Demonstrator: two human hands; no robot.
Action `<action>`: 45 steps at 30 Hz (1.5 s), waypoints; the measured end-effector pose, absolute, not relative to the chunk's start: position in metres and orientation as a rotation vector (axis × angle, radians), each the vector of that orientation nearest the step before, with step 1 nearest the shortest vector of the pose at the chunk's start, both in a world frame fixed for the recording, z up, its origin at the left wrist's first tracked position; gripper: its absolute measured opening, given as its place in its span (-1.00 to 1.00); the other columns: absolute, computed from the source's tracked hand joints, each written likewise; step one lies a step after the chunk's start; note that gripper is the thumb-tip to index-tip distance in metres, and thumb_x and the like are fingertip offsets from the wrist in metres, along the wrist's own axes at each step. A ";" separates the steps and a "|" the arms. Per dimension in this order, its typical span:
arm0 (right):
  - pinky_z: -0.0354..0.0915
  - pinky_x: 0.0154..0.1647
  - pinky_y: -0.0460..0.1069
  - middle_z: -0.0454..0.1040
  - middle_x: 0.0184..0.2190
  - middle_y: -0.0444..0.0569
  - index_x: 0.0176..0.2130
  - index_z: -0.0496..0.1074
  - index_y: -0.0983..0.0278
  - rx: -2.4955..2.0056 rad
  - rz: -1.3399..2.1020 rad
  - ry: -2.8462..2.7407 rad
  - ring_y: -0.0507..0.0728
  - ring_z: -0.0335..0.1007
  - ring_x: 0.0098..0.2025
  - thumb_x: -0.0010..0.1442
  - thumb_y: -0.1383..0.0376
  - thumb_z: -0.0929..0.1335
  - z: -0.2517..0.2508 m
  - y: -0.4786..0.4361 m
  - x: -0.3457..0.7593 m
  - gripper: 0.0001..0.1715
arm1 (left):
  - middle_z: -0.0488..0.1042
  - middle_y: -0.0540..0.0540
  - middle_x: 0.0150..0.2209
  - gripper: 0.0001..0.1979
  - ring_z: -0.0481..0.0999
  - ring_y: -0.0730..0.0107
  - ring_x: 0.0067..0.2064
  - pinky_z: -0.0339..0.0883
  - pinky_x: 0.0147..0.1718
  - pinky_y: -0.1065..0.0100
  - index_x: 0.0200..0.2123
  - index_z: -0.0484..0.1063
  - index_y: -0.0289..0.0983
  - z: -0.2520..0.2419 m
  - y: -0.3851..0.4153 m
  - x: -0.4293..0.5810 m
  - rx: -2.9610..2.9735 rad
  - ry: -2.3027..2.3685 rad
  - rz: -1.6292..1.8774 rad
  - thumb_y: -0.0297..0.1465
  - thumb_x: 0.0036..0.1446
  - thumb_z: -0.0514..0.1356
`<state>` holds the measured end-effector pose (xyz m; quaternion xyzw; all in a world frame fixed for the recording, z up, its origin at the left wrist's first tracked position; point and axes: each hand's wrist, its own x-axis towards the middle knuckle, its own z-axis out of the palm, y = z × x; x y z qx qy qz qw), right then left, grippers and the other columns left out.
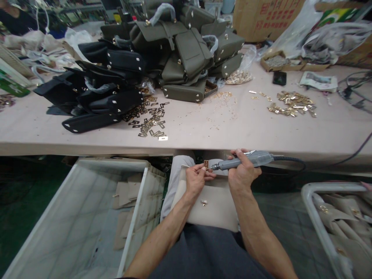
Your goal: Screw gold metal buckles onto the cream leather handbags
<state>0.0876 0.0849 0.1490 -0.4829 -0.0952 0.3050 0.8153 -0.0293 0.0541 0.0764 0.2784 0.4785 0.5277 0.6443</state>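
Note:
My right hand [242, 170] is wrapped round a grey electric screwdriver [247, 159], its tip pointing left. Between the fingers of my left hand [199, 176] is a small gold metal plate [206, 164], held upright right beside the screwdriver's tip. Whether the tip touches the plate, I cannot tell. Across my lap lies a cream bag piece [216, 205] with a gold clasp [204, 202] on it. My left forearm rests over its left part.
On the table [188, 133] are piled black bags [101, 102] and olive bags [192, 50]. Loose metal plates [152, 120] and gold fittings [292, 104] lie there. A white bin [72, 209] stands left, a basket of beige bags [343, 217] right. The screwdriver's cord [293, 159] trails right.

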 end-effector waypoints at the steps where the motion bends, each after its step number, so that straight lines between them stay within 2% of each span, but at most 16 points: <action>1: 0.46 -0.50 -0.04 0.46 -0.36 -0.13 -0.31 0.41 0.30 -1.032 0.646 -0.208 0.07 0.50 -0.40 -0.08 0.33 0.57 0.149 0.085 0.087 -0.63 | 0.65 -0.27 -0.37 -0.60 0.70 0.18 -0.44 0.59 -0.45 0.32 -0.21 0.53 -0.45 0.076 0.054 -0.029 0.638 1.093 1.199 -0.20 0.08 0.36; 10: 0.44 -0.50 -0.04 0.48 -0.39 -0.09 -0.30 0.45 0.29 -1.033 0.570 -0.323 0.10 0.50 -0.39 0.00 0.30 0.55 0.162 0.077 0.072 -0.72 | 0.63 -0.25 -0.39 -0.57 0.69 0.17 -0.45 0.61 -0.44 0.27 -0.21 0.51 -0.45 0.075 0.055 -0.029 0.650 1.097 1.203 -0.16 0.09 0.36; 20: 0.47 -0.35 0.02 0.49 -0.43 -0.10 -0.28 0.49 0.29 -1.094 0.577 -0.656 0.04 0.43 -0.50 0.09 0.24 0.54 0.171 0.062 0.053 -0.76 | 0.66 -0.21 -0.42 -0.69 0.69 0.20 -0.46 0.62 -0.45 0.32 -0.21 0.58 -0.44 0.073 0.055 -0.031 0.655 1.059 1.191 -0.28 0.09 0.33; 27: 0.51 -0.29 0.05 0.50 -0.41 -0.08 -0.29 0.52 0.27 -1.104 0.610 -0.978 0.09 0.48 -0.41 0.08 0.21 0.54 0.167 0.071 0.056 -0.75 | 0.67 -0.27 -0.38 -0.61 0.70 0.16 -0.44 0.64 -0.38 0.23 -0.14 0.58 -0.50 0.071 0.055 -0.032 0.642 1.028 1.169 -0.28 0.08 0.31; 32: 0.51 -0.31 0.04 0.52 -0.41 -0.08 -0.29 0.52 0.27 -1.081 0.683 -1.180 0.11 0.50 -0.40 0.10 0.19 0.54 0.168 0.076 0.055 -0.76 | 0.64 -0.22 -0.43 -0.65 0.69 0.15 -0.44 0.64 -0.37 0.18 -0.23 0.58 -0.45 0.070 0.056 -0.033 0.648 1.045 1.173 -0.25 0.06 0.31; 38: 0.48 -0.41 0.01 0.50 -0.45 -0.07 -0.38 0.50 0.27 -1.079 0.769 -1.309 0.08 0.46 -0.45 0.09 0.16 0.56 0.168 0.074 0.052 -0.73 | 0.58 -0.15 -0.53 -0.81 0.69 0.13 -0.43 0.64 -0.35 0.16 -0.46 0.49 -0.37 0.073 0.055 -0.037 0.621 1.015 1.192 -0.32 -0.01 0.29; 45: 0.42 -0.48 -0.02 0.45 -0.52 -0.10 -0.46 0.44 0.25 -1.035 0.891 -1.336 0.06 0.39 -0.51 0.07 0.16 0.56 0.173 0.075 0.055 -0.69 | 0.60 -0.20 -0.53 -0.79 0.68 0.13 -0.46 0.60 -0.48 0.28 -0.44 0.48 -0.39 0.067 0.055 -0.038 0.588 1.013 1.201 -0.32 -0.03 0.30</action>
